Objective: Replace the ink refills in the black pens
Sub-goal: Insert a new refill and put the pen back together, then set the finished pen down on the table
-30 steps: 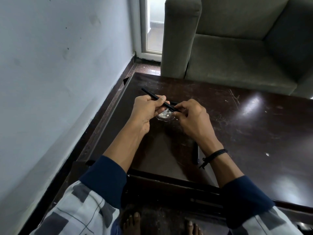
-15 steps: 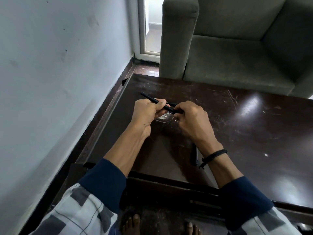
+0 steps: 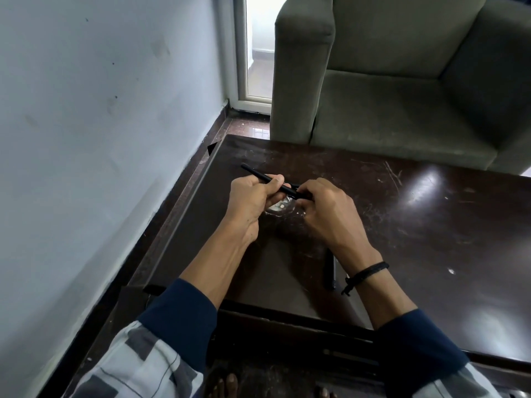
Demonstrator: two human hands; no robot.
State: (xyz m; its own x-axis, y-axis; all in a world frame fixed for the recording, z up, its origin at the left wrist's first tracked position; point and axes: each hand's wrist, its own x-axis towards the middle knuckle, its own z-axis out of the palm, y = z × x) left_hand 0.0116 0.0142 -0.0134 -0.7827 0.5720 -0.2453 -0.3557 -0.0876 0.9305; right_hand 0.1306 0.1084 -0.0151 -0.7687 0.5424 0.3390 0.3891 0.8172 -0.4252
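Above the near-left part of the bench (image 3: 431,225), the fingers (image 3: 274,179) of the left hand (image 3: 253,202) were curled round the barrel of a black pen (image 3: 254,172), whose far end stuck out past the knuckles toward the wall. The fingers (image 3: 309,186) of the right hand (image 3: 327,214) were bent and pinched the pen's near end, so both hands held the one pen, lifted off the bench and slanting from far-left to near-right. The two hands almost met, and the right hand hid the pen's tip. Whether the barrel had been opened could not be told.

Under the hands, on the dark scratched bench top, lay a small pale, glinting patch or dish (image 3: 280,208), mostly covered by the hands. A second black pen (image 3: 330,271) lay on the bench just beside the right wrist, pointing away from the person and partly hidden by the forearm. That wrist wore a black cord bracelet (image 3: 365,272). Both arms had navy cuffs (image 3: 178,314) on checked sleeves.

A grey-green armchair (image 3: 402,110) stood just beyond the bench's far edge. A pale wall (image 3: 100,139) ran along the left, ending at a white-framed glass door (image 3: 253,53). Bare toes (image 3: 227,383) showed on the floor below the bench's near edge.
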